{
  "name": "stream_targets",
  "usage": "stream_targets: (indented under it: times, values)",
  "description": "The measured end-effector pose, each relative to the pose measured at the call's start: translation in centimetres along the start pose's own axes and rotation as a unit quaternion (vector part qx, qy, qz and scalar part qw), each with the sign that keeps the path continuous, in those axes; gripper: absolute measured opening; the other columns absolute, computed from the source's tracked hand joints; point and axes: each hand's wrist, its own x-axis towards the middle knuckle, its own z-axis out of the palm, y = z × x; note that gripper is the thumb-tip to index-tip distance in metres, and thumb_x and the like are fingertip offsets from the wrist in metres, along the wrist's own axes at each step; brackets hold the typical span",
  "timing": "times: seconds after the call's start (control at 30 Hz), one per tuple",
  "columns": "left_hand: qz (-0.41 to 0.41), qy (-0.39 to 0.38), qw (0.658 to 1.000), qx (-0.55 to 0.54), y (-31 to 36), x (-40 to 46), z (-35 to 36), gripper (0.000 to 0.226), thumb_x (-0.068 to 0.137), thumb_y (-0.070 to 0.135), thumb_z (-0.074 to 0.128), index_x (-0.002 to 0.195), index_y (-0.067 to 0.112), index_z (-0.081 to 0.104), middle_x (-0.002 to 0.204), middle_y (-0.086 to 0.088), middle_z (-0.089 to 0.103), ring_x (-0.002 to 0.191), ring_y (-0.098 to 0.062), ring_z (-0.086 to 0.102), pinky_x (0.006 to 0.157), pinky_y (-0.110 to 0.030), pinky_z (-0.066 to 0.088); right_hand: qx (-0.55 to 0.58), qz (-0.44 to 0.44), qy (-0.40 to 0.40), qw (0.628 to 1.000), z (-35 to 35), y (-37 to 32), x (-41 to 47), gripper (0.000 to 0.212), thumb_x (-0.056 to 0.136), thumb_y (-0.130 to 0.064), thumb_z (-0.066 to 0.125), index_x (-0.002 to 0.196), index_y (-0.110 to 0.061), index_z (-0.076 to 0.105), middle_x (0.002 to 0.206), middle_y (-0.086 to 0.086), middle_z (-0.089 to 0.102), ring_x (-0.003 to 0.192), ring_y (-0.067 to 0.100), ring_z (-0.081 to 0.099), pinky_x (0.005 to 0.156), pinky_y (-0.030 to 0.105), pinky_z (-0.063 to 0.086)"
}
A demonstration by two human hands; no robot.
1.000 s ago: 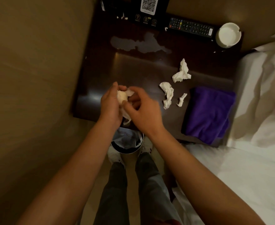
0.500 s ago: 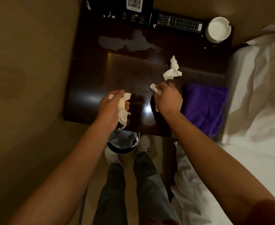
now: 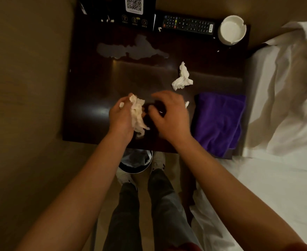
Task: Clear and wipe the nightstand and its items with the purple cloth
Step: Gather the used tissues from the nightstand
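The dark wooden nightstand [image 3: 94, 87] fills the upper middle of the head view. My left hand [image 3: 121, 117] is shut on a wad of crumpled white tissues [image 3: 137, 113] above the nightstand's front part. My right hand [image 3: 170, 115] hovers just to the right of the wad with curled, parted fingers and nothing visibly in it. A small tissue scrap [image 3: 186, 104] lies beside its knuckles. Another crumpled tissue [image 3: 182, 78] lies farther back. The folded purple cloth [image 3: 219, 122] rests on the nightstand's front right corner.
A pale liquid spill [image 3: 131, 49] spreads across the back half. Along the back edge stand a QR-code sign [image 3: 134, 9], a black remote [image 3: 188, 24] and a white ashtray [image 3: 232, 29], with small crumbs [image 3: 107, 20]. A lined bin [image 3: 136, 162] sits below the front edge. White bedding [image 3: 285, 105] borders the right.
My right hand picked up the long tissue near the cloth and brought it left to my left hand. The wad in my left hand is now bigger.
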Motion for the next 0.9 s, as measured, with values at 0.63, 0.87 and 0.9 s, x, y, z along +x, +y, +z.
stream_targets:
  times: [0.63, 0.87, 0.9]
  values:
    - [-0.014, -0.006, 0.999, 0.037, 0.8, -0.4, -0.4, 0.017, 0.099, 0.032, 0.064, 0.09, 0.018, 0.069, 0.067, -0.003, 0.069, 0.056, -0.017, 0.064, 0.056, -0.027, 0.053, -0.124, 0.134, -0.036, 0.982, -3.2, 5.1, 8.8, 0.059, 0.09, -0.021, 0.069, 0.145, -0.02, 0.048, 0.13, 0.017, 0.059, 0.115, 0.039, 0.061, 0.091, 0.044, 0.049]
    - [-0.012, 0.005, 0.999, 0.045, 0.6, 0.0, -1.8, 0.017, 0.095, 0.034, 0.068, 0.084, 0.021, 0.071, 0.071, 0.0, 0.07, 0.059, -0.015, 0.067, 0.058, -0.027, 0.054, -0.209, 0.142, -0.07, 0.965, -1.7, 6.5, 9.7, 0.033, 0.097, -0.022, 0.063, 0.129, -0.013, 0.06, 0.131, 0.018, 0.053, 0.113, 0.043, 0.061, 0.091, 0.049, 0.053]
    - [-0.015, 0.007, 0.999, 0.042, 0.5, 0.1, -2.0, 0.017, 0.094, 0.036, 0.069, 0.086, 0.022, 0.072, 0.074, 0.0, 0.072, 0.063, -0.015, 0.069, 0.062, -0.029, 0.056, -0.207, 0.142, -0.069, 0.965, -1.7, 6.6, 9.7, 0.028, 0.097, -0.018, 0.061, 0.124, -0.012, 0.063, 0.129, 0.019, 0.054, 0.111, 0.044, 0.061, 0.091, 0.05, 0.054]
